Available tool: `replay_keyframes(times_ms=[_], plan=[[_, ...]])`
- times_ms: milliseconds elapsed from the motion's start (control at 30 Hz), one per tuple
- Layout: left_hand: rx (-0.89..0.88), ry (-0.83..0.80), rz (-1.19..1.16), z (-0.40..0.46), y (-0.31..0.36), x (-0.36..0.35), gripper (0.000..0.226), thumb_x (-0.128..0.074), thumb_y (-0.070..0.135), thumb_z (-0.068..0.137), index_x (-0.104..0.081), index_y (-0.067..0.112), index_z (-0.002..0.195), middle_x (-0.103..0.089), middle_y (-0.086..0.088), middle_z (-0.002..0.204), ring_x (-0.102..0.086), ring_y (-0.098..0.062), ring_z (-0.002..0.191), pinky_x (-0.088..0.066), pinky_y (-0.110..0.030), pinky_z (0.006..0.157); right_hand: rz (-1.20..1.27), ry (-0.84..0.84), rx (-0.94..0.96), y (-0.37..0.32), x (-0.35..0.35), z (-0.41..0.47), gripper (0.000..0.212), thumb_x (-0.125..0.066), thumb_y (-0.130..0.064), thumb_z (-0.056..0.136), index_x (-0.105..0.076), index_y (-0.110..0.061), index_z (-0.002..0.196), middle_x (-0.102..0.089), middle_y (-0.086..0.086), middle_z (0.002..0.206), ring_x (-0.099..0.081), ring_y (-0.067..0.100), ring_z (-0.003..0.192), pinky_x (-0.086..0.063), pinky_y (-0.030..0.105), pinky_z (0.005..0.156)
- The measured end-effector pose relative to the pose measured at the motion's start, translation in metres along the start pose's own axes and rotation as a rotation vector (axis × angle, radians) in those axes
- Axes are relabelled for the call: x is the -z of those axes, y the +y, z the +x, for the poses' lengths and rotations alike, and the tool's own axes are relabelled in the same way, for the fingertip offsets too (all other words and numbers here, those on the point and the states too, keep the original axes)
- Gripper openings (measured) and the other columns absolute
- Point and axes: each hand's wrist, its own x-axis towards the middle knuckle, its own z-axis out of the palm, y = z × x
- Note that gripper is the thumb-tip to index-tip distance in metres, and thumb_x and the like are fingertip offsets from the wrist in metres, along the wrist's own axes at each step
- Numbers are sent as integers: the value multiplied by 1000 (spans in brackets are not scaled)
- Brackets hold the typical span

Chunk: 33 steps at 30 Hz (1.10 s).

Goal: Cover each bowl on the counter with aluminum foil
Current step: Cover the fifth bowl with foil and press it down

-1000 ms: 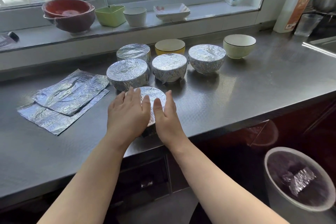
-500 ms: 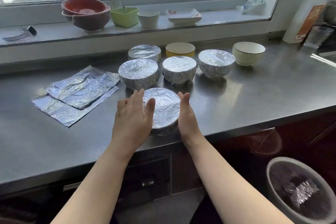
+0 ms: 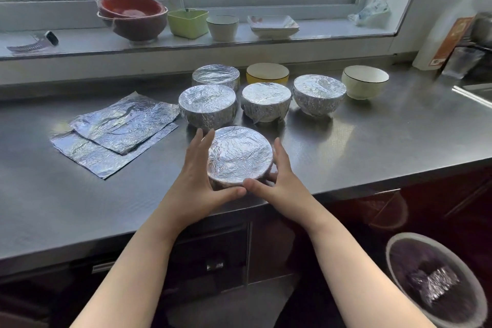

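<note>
Five bowls on the counter (image 3: pixel 372 146) wear foil. The fifth bowl (image 3: pixel 239 158), near the front edge, sits between the left hand (image 3: pixel 198 181) and right hand (image 3: pixel 279 181), fingers curved around its sides, apparently crimping. A yellow bowl (image 3: pixel 267 74) and white bowl (image 3: pixel 364 82) toward the back edge remain uncovered; spare foil sheets (image 3: pixel 119 130) lie toward the left.

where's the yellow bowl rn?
Head view, back row by the wall: yellow bowl, uncovered, between the rear foil-covered bowl and the white bowl.
</note>
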Motion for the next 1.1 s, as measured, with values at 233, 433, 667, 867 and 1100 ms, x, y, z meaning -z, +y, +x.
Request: replay_keyframes(times_ms=[233,433,667,867,1100], plan=[[-11,60,-65,-6,-6,-8,121,-71,70,55,0,46,149,-1,10,162,2,3,147,-12,-19,113,24,88,48,9,-10,-1,125,-83,-52,68,5,-33,155,-29,-26,151,-44,-4,131,-39,29,112],[-23,80,-41,-6,-4,-16,123,-75,70,59,-1,38,152,-3,11,160,-4,-2,148,-19,-25,115,-62,80,22,18,-3,3,129,-75,-79,53,-2,-41,153,-29,-19,156,-41,4,137,-34,40,116],[-38,102,-28,19,10,-48,125,-85,53,62,-1,36,153,-2,4,161,-2,14,139,-9,-3,104,-61,94,33,12,41,18,111,-70,-73,59,-23,-29,150,-51,-22,135,-53,-8,119,-42,21,104],[-58,57,-10,60,37,-88,123,-83,55,64,-2,34,154,0,2,160,-12,-7,145,-21,-26,114,6,174,3,-2,88,29,75,-39,-77,81,-50,-25,134,-59,-26,117,-54,-18,108,-40,0,78],[-40,-26,-9,108,67,-131,124,-82,54,67,3,33,154,8,3,161,-16,-20,147,-26,-34,113,152,241,-162,30,159,62,89,-38,-94,67,-55,-37,134,-63,-15,129,-53,8,127,-34,38,113]])
